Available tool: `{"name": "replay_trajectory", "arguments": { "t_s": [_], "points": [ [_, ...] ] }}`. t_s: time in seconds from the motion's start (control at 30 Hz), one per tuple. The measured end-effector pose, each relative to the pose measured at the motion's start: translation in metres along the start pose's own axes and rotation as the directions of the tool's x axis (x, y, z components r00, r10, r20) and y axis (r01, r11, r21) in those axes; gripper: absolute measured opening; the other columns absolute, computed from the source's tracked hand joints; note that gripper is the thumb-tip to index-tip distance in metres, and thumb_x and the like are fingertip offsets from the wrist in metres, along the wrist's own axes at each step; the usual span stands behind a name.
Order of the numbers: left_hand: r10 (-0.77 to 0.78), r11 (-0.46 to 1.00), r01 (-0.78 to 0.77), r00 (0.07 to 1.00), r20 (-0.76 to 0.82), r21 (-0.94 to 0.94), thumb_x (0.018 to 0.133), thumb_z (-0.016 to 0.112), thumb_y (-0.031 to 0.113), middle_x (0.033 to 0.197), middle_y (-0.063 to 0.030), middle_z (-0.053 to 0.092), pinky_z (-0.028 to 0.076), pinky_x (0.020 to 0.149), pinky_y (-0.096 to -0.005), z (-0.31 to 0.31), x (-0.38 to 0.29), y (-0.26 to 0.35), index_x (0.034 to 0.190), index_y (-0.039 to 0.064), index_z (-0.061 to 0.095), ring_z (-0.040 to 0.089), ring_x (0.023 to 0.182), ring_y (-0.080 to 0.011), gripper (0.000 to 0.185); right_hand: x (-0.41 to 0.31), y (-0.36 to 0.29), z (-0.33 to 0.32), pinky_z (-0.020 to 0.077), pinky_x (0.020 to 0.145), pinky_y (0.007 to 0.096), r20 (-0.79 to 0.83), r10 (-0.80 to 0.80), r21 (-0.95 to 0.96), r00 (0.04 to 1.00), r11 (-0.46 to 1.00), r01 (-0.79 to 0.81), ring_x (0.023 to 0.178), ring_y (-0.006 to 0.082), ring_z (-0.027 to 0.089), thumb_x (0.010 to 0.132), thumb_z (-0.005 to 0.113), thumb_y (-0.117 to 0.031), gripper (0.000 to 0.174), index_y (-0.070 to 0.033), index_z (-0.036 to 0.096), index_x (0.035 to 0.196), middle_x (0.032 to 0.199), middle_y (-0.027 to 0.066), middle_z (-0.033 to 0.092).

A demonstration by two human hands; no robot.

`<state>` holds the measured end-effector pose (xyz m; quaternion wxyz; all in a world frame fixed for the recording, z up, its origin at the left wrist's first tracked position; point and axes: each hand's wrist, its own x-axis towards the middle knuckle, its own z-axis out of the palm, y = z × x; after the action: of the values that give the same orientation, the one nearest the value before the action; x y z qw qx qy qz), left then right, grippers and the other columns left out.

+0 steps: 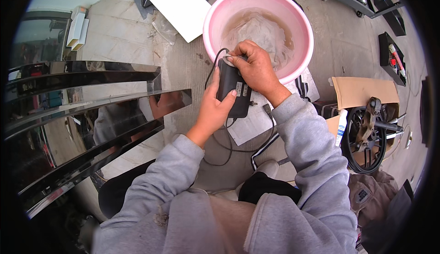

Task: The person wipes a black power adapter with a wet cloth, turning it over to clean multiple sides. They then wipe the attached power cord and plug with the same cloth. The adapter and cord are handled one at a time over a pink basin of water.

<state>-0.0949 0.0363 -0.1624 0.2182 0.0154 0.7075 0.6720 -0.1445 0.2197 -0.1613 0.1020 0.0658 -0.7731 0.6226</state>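
A black power adapter (228, 82) with a printed label is held over the near left rim of a pink plastic basin (257, 34). My left hand (219, 101) grips its lower left side, thumb across its face. At its top end, my right hand (252, 63) pinches a small wet whitish cloth (228, 60) against the casing. Murky water and a pale soaked cloth (259, 30) fill the basin's bottom. A black cable (210, 73) loops from the adapter's top, and another leaves its lower end. A black plug (266, 108) hangs on a cord at the right.
Glossy black panels (103, 113) stand close at the left. White board (178, 10) lies beside the basin. At the right are a cardboard box (366, 90), a black spoked wheel (364, 140), a white bottle (341, 128) and a black tray (386, 61). Cables cross the floor near my feet.
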Motion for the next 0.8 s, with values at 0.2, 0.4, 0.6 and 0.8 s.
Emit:
{"name": "replay_trajectory", "arguments": {
  "t_s": [0.2, 0.4, 0.6, 0.8],
  "points": [
    [0.161, 0.98, -0.155, 0.986, -0.038, 0.125, 0.091, 0.067, 0.013, 0.121, -0.021, 0.058, 0.048, 0.096, -0.0327, -0.003, -0.001, -0.007, 0.155, -0.003, 0.027, 0.059, 0.112, -0.0238, 0.077, -0.007, -0.004, -0.017, 0.0473, 0.068, 0.0317, -0.042, 0.267, -0.028, 0.963, 0.963, -0.269, 0.074, 0.0165, 0.057, 0.084, 0.072, -0.002, 0.017, 0.001, 0.057, 0.078, 0.079, 0.008, 0.057],
    [0.097, 0.99, -0.094, 0.995, -0.023, 0.109, 0.09, 0.068, 0.014, 0.113, -0.0214, 0.059, 0.05, 0.088, -0.0345, -0.001, 0.0, -0.007, 0.155, 0.001, 0.028, 0.061, 0.1, -0.025, 0.078, -0.009, -0.007, -0.015, 0.0469, 0.069, 0.0313, -0.047, 0.023, -0.075, 0.999, 0.997, -0.027, 0.075, 0.0162, 0.058, 0.084, 0.073, -0.003, 0.016, 0.002, 0.058, 0.079, 0.081, 0.0083, 0.058],
    [0.13, 0.959, -0.119, 0.991, -0.028, 0.257, 0.09, 0.067, 0.012, 0.111, -0.02, 0.057, 0.052, 0.085, -0.0332, -0.002, -0.004, 0.0, 0.156, 0.005, 0.028, 0.061, 0.097, -0.0245, 0.077, -0.012, -0.009, -0.018, 0.0492, 0.07, 0.0365, -0.039, 0.162, -0.092, 0.986, 0.982, -0.165, 0.077, 0.0263, 0.061, 0.082, 0.072, -0.005, 0.012, 0.002, 0.062, 0.08, 0.082, 0.0131, 0.06],
    [0.148, 0.972, -0.147, 0.989, 0.008, 0.183, 0.089, 0.069, 0.014, 0.111, -0.0206, 0.057, 0.051, 0.083, -0.0346, -0.002, -0.002, 0.002, 0.156, 0.004, 0.029, 0.059, 0.099, -0.0252, 0.079, -0.013, -0.007, -0.018, 0.0495, 0.072, 0.0372, -0.064, 0.418, -0.086, 0.906, 0.902, -0.423, 0.079, 0.0289, 0.062, 0.082, 0.073, -0.008, 0.014, 0.001, 0.063, 0.083, 0.085, 0.0144, 0.061]
  ]
}}
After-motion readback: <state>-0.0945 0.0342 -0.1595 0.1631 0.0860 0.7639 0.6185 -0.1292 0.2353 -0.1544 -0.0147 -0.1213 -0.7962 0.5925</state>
